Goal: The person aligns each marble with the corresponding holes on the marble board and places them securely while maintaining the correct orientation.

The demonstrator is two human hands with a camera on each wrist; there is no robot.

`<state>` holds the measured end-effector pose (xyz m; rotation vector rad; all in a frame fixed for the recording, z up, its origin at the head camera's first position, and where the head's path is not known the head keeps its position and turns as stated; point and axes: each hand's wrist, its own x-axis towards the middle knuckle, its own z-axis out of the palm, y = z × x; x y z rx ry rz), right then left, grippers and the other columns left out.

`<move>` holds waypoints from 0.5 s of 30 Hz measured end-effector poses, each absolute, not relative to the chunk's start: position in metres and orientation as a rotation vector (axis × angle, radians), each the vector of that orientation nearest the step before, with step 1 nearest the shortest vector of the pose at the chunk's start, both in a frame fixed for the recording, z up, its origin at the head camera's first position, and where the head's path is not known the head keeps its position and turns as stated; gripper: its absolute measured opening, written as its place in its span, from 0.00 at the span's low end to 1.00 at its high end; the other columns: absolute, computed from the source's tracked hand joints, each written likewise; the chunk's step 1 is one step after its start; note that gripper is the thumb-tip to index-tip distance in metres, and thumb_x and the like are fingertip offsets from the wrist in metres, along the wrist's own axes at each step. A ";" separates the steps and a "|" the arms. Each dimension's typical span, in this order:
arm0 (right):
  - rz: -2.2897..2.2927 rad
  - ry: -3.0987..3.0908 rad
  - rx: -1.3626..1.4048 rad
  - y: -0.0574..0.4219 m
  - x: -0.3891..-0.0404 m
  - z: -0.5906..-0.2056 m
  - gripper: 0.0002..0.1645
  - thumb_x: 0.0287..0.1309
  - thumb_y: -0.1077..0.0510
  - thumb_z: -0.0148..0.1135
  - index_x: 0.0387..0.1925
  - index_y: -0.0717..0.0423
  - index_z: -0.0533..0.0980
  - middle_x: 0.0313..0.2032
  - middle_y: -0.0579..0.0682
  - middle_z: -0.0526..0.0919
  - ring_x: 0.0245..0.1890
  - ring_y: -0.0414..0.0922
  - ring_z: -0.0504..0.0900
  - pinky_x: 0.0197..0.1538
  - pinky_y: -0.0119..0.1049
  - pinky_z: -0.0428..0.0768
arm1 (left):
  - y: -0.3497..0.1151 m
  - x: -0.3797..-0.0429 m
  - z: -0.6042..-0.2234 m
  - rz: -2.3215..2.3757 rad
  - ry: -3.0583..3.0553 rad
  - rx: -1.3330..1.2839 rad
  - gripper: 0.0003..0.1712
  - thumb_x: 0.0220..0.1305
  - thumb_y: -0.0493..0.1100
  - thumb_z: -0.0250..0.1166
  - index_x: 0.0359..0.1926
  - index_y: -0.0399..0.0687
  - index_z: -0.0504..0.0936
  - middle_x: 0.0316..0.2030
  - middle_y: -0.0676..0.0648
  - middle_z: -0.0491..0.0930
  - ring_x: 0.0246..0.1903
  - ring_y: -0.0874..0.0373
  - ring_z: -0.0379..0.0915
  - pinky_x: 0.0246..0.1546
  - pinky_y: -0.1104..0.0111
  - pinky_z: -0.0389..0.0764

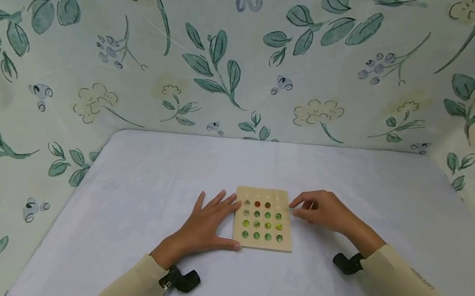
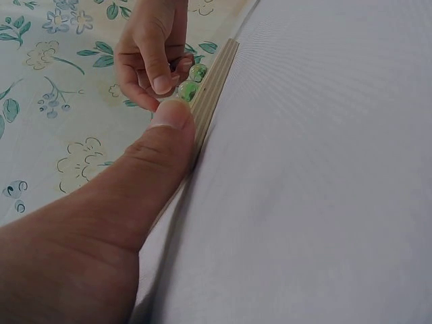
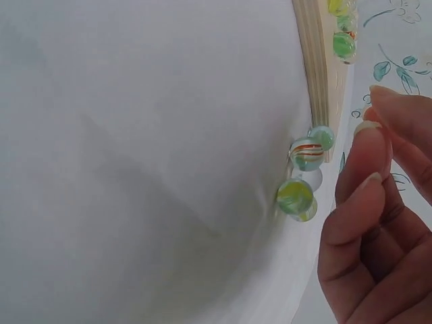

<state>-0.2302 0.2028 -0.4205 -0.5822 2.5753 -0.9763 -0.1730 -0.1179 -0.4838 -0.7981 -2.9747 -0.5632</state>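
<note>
A square pale wooden board [image 1: 260, 244] lies on the white cloth, with rows of glass marbles [image 1: 268, 225] in its hollows. Nearest me they are green and yellow; farther off, two red marbles [image 1: 258, 204] sit beside a clear one. My left hand [image 1: 201, 228] spreads along the board's left side, fingertips on its edge and thumb at the near left corner. Beside the far right edge hovers my right hand [image 1: 326, 211], fingers loosely bent, and I see no marble between them. In the right wrist view, loose marbles [image 3: 295, 196] cluster on the cloth near the board's end, close to those fingers.
White cloth [image 1: 168, 168] covers the table. Behind it and at both sides hangs a floral fabric [image 1: 233, 63]. A black wrist camera [image 1: 184, 280] is strapped to my left wrist, another black camera [image 1: 346, 263] to my right.
</note>
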 end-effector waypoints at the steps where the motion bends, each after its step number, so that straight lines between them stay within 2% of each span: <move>1: -0.977 2.576 -0.582 0.204 -0.230 -0.420 0.10 0.57 0.58 0.68 0.42 0.50 0.84 0.25 0.47 0.80 0.22 0.44 0.77 0.25 0.34 0.76 | -0.118 -0.173 -0.484 -0.561 -2.975 -0.798 0.61 0.44 0.82 0.59 0.74 0.60 0.56 0.74 0.54 0.50 0.74 0.53 0.38 0.68 0.41 0.31; 15: -0.971 2.587 -0.562 0.220 -0.226 -0.427 0.09 0.56 0.57 0.69 0.40 0.51 0.84 0.21 0.47 0.78 0.21 0.43 0.74 0.23 0.31 0.73 | -0.118 -0.173 -0.481 -0.587 -2.956 -0.807 0.61 0.43 0.81 0.61 0.74 0.58 0.58 0.74 0.52 0.52 0.74 0.51 0.39 0.67 0.40 0.32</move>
